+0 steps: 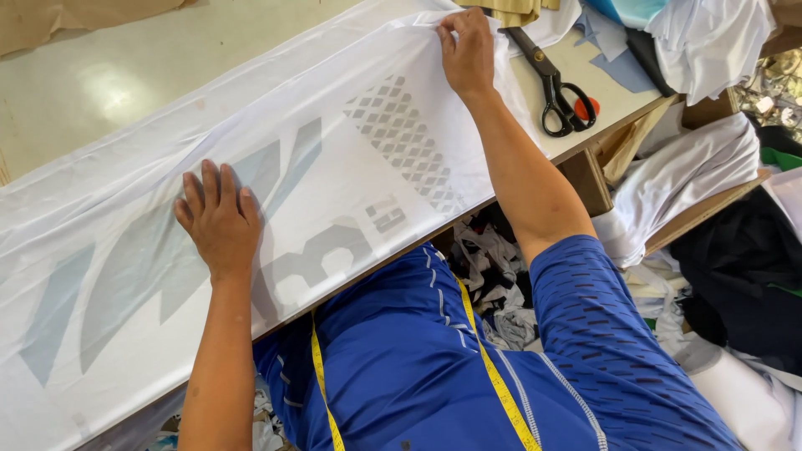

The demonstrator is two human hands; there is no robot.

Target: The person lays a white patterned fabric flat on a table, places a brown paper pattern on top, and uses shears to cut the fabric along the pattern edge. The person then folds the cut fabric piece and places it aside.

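Note:
A long white fabric sheet (351, 159) with grey printed shapes showing through lies spread across the worktable (125, 75). My left hand (219, 219) rests flat on it, palm down, fingers spread, near the table's front edge. My right hand (466, 50) is stretched to the far right end of the fabric and pinches its edge between the fingers. A yellow measuring tape (493, 376) hangs around my neck over my blue shirt.
Black-handled scissors (553, 88) lie on the table just right of my right hand, beside a small red object (587, 107). White and pale blue cloth pieces (702, 33) are piled at the far right. Fabric scraps (493, 267) and wooden shelves (702, 209) sit below the table.

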